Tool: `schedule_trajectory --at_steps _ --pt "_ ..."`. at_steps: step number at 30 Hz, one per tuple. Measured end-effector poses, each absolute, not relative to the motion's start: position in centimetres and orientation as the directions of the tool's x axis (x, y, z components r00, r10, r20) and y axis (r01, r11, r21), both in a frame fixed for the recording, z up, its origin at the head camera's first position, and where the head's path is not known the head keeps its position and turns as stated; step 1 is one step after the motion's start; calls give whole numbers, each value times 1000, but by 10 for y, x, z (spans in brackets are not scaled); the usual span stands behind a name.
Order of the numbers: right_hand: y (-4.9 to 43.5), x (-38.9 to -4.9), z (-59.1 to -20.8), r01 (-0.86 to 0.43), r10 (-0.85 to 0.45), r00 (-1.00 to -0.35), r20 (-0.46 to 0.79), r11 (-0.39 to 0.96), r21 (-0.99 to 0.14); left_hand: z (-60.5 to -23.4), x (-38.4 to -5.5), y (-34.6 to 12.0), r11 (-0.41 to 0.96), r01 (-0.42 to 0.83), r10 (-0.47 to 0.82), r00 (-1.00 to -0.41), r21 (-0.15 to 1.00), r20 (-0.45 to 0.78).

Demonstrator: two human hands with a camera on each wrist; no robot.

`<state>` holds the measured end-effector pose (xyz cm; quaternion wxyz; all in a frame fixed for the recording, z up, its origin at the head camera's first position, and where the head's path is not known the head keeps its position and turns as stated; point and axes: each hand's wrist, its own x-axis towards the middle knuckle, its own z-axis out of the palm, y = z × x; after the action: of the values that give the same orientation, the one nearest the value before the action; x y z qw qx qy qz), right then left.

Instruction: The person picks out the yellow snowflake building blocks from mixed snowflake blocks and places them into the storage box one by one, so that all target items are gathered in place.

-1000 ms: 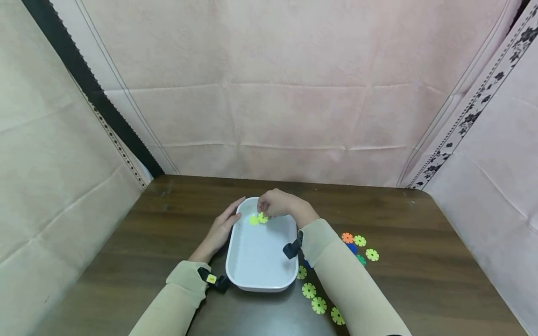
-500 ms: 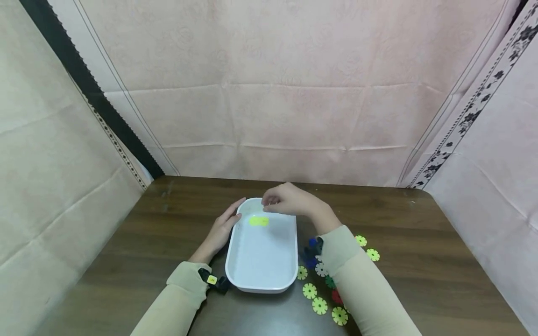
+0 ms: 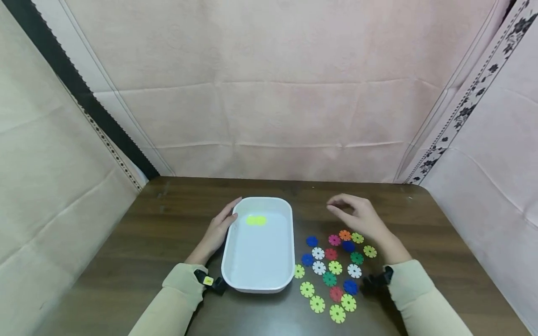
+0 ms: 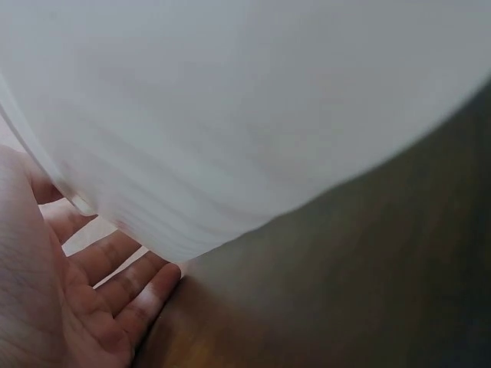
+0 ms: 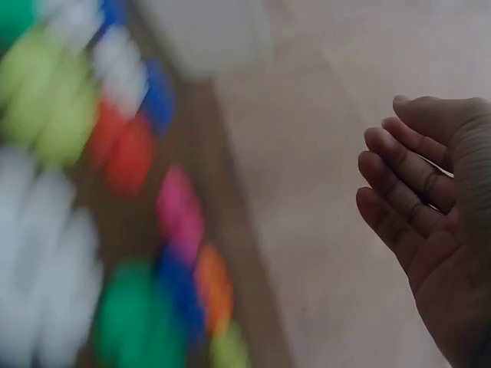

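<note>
A white rectangular tray [image 3: 258, 256] stands on the table, with yellow-green notched discs [image 3: 256, 220] lying side by side near its far end. My left hand [image 3: 213, 233] rests along the tray's upper left side, thumb near the rim. In the left wrist view its fingers [image 4: 126, 285] lie fairly straight against the outer wall. To the right of the tray, my right hand [image 3: 357, 217] hovers above the table beyond the loose discs. Nothing is between its thumb and fingers [image 5: 395, 184], which are loosely bent in the right wrist view.
Several notched discs in blue, white, red, pink, orange, green and yellow-green lie spread flat right of the tray, among them a green disc [image 3: 329, 279] and an orange disc [image 3: 345, 235]. Pale cloth [image 3: 269, 130] hangs behind the brown table [image 3: 168, 242].
My right hand has let go of a yellow-green disc in the tray, beside another, then moved right, over the table. The left hand has stayed at the tray's side.
</note>
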<state>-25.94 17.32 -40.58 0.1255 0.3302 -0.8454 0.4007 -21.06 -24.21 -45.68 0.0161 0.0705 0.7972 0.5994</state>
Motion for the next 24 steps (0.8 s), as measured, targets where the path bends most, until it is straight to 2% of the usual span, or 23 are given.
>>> schedule_trajectory --at_steps 4,10,18,24 --pt "220 -251 -431 -590 -423 -807 411 554 -587 -455 -209 -242 268 107 137 -988 957 72" --pt "267 -234 -468 -553 -411 -833 371 613 -564 -467 -214 -246 250 153 120 -985 956 126" --pt "265 -234 -479 -565 -422 -825 375 625 -538 -432 -199 -239 263 110 139 -987 959 75" --pt "259 -231 -481 -542 -410 -841 354 648 -535 -435 -198 -237 253 102 143 -987 962 67"
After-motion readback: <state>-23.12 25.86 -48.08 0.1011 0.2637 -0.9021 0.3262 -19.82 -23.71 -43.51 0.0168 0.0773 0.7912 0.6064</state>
